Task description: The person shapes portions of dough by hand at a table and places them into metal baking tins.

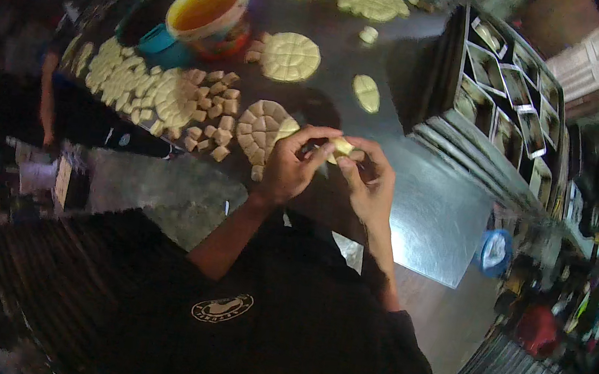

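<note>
Over the near edge of a dark metal table [426, 217], my left hand [288, 169] and my right hand [372, 188] meet, fingers bent and pinching. Between their fingertips is a small piece of pale yellow dough [342, 146]. Just left of my left hand lies a brown dough round [254, 128] scored into segments, its right side partly covered by pale dough. Loose brown dough chunks [216, 106] are scattered beyond it. A flattened pale dough oval [366, 93] rests alone, farther away than my right hand.
A tub of orange liquid [209, 11] stands beside a teal bucket [154, 42]. Pale dough pieces [122, 79] cover the left; a cut pale round [291, 57] lies mid-table. Metal tins [504, 100] are stacked at right. Another person's arm [47, 100] shows at far left.
</note>
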### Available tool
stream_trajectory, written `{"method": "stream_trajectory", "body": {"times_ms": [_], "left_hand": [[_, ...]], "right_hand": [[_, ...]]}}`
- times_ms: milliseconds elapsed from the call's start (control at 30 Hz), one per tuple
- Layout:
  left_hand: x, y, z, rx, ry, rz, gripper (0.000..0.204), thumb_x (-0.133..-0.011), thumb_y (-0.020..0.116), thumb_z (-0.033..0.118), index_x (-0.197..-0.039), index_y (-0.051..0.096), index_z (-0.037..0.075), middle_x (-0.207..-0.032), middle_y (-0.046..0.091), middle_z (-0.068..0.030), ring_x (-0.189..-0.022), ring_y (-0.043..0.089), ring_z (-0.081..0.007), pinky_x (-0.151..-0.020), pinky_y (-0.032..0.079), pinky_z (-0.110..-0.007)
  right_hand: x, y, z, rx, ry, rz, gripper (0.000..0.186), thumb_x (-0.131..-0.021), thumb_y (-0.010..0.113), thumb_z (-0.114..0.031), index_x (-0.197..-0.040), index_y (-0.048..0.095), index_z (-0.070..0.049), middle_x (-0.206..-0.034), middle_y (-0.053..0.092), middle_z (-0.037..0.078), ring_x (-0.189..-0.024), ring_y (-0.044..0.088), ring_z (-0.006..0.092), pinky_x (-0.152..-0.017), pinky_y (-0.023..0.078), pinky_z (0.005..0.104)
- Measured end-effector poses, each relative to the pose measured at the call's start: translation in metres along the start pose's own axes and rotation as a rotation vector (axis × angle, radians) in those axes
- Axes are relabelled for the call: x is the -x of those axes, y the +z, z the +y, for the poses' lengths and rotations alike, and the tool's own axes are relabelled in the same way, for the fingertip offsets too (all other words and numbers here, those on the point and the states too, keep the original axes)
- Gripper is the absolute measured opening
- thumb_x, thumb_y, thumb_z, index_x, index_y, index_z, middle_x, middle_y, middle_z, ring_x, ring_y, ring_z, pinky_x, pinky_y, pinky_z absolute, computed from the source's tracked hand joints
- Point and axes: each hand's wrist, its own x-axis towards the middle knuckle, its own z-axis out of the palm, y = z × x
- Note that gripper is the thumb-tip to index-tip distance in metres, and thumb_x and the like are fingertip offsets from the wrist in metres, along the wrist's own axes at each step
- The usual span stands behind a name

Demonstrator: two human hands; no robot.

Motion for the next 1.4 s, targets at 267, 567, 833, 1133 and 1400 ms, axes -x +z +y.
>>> {"method": "stream_trajectory", "body": {"times_ms": [267,567,833,1133,1400], "left_hand": [[0.011,-0.06,0.036,0.111,0.265,0.195,0.03,-0.099,0.064,0.028,-0.113,0.063,0.002,-0.108,0.065,-0.0085,-0.103,0.062,-0.0153,-0.088,0.051,-0.032],[-0.003,-0.223,0.025,0.131,1.096,0.271,0.038,-0.088,0.074,0.04,-0.1,0.07,0.004,-0.099,0.069,-0.0148,-0.094,0.067,-0.0307,-0.086,0.053,-0.044],[-0.02,-0.318,-0.002,0.778,0.633,0.725,0.065,-0.087,0.078,0.036,-0.133,0.045,0.005,-0.111,0.059,-0.0102,-0.101,0.06,-0.0222,-0.085,0.051,-0.037],[-0.018,-0.371,-0.07,0.413,-0.169,0.655,0.025,-0.103,0.058,0.024,-0.122,0.059,0.008,-0.114,0.061,-0.0037,-0.107,0.058,-0.0153,-0.093,0.047,-0.033],[-0.008,-0.388,-0.102,0.468,-0.251,0.725,0.03,-0.103,0.056,0.03,-0.115,0.064,0.004,-0.091,0.065,-0.0028,-0.084,0.061,-0.0126,-0.08,0.049,-0.03]], "right_hand": [[-0.034,0.085,-0.026,-0.302,-0.082,-0.01,0.013,-0.084,0.07,0.009,-0.097,0.072,0.004,-0.107,0.07,0.014,-0.098,0.067,0.0189,-0.087,0.054,0.0298],[-0.063,0.281,-0.059,-0.391,0.166,-0.488,0.065,-0.079,0.08,-0.006,-0.135,0.048,0.0,-0.126,0.063,0.015,-0.109,0.064,0.0174,-0.093,0.051,0.0296],[-0.151,0.414,-0.03,-0.436,0.427,-0.914,0.065,-0.09,0.064,0.004,-0.148,0.037,-0.006,-0.131,0.059,0.015,-0.106,0.064,0.0196,-0.091,0.053,0.0326],[-0.373,0.569,0.104,1.253,-0.833,-0.98,0.028,-0.096,0.061,-0.025,-0.119,0.07,-0.012,-0.097,0.074,0.016,-0.092,0.07,0.0354,-0.079,0.057,0.0441],[-0.391,0.584,0.138,1.134,-0.787,-1.035,0.033,-0.104,0.047,-0.034,-0.119,0.064,-0.009,-0.093,0.07,0.022,-0.089,0.065,0.0438,-0.082,0.053,0.0506]]}}
